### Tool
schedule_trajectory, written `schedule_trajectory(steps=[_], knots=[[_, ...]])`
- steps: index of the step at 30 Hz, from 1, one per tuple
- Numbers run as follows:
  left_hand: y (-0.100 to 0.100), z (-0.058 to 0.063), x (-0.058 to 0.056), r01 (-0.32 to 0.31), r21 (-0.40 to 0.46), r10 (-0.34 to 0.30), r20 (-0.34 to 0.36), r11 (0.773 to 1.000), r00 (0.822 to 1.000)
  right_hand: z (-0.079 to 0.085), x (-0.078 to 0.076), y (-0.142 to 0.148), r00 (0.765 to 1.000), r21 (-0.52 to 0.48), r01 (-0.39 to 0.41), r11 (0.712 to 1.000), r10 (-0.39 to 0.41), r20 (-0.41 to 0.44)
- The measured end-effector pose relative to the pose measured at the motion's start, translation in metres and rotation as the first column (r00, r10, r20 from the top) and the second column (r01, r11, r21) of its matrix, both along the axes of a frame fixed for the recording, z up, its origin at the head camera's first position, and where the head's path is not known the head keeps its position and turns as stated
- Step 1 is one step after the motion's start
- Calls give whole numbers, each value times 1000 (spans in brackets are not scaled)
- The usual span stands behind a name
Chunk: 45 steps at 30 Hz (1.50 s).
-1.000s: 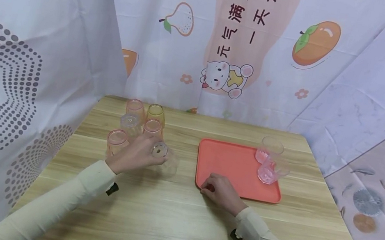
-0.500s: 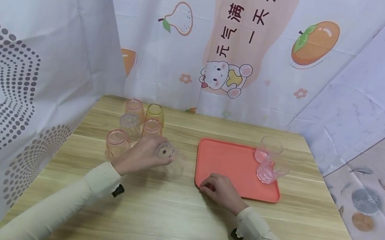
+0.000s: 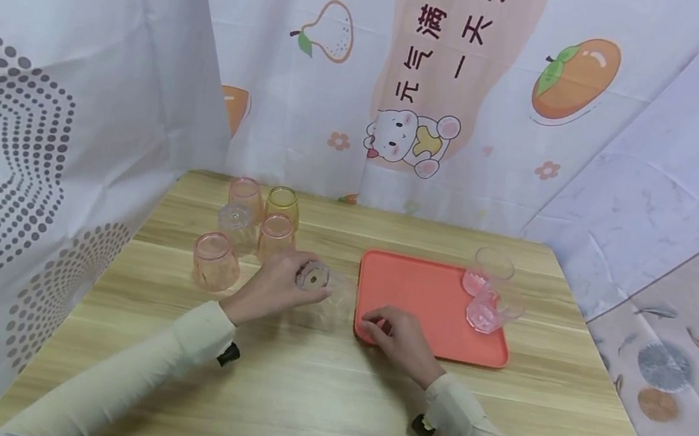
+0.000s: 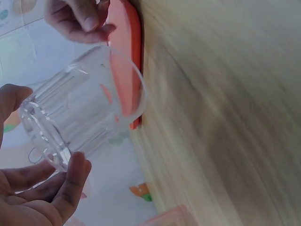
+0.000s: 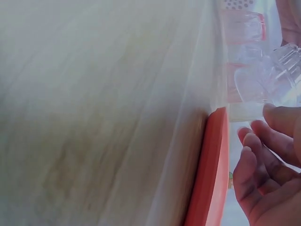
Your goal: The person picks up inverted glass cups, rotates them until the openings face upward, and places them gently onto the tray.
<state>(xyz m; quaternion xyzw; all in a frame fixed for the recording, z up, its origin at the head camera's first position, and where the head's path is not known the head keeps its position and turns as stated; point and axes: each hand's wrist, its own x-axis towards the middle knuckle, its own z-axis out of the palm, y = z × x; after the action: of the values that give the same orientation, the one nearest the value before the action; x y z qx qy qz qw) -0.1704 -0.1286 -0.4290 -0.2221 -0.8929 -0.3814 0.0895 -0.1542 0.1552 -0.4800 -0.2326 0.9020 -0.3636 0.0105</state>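
My left hand (image 3: 274,286) grips a clear drinking glass (image 4: 84,99) round its base end, with thumb and fingers on opposite sides. The glass is tilted, base up and rim toward the table, just left of the red tray (image 3: 419,296). At the tray's near left corner hovers my right hand (image 3: 402,339), its fingers loosely bent with nothing between them. In the right wrist view, the right thumb and fingers (image 5: 282,141) are apart, and the glass appears beyond them. Two pink-tinted glasses, one farther back (image 3: 478,282) and one nearer (image 3: 484,315), stand mouth up on the tray's right side.
Several upside-down glasses stand at the table's back left: a near pink one (image 3: 215,263), another pink one (image 3: 276,239), a bluish clear one (image 3: 238,229), a far pink one (image 3: 246,195) and a yellow one (image 3: 284,204). Printed curtains (image 3: 312,107) hang behind the table.
My left hand has carried the clear glass rightward, away from the other glasses and closer to the tray. My right hand has lifted slightly at the tray corner, its thumb and fingers spreading apart.
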Motion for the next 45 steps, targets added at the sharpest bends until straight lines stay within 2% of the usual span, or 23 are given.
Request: schedule_trajectory(steps=[8, 22, 25, 29, 34, 38, 45], knots=[[5, -10, 2, -27, 37, 28, -27, 999, 999, 4, 3, -5, 992, -95, 72, 993, -62, 110], [12, -14, 8, -29, 57, 27, 33, 998, 999, 4, 5, -9, 990, -189, 108, 976, -88, 109], [11, -16, 7, -16, 63, 12, 60, 998, 998, 4, 5, -9, 981, -240, 148, 959, -111, 161], [11, -16, 5, 21, 73, -29, 103, 997, 994, 4, 6, -7, 960, -327, 211, 921, -131, 249], [11, -17, 4, 49, 86, -62, 149, 995, 987, 4, 6, -4, 945, -425, 240, 873, -111, 306], [11, -17, 2, 72, 97, -87, 159, 993, 983, 5, 5, -1, 958, -453, 211, 866, -91, 273], [13, -20, -2, 94, 76, -105, 153, 993, 983, 10, 3, 3, 991, -420, 123, 899, -93, 92]])
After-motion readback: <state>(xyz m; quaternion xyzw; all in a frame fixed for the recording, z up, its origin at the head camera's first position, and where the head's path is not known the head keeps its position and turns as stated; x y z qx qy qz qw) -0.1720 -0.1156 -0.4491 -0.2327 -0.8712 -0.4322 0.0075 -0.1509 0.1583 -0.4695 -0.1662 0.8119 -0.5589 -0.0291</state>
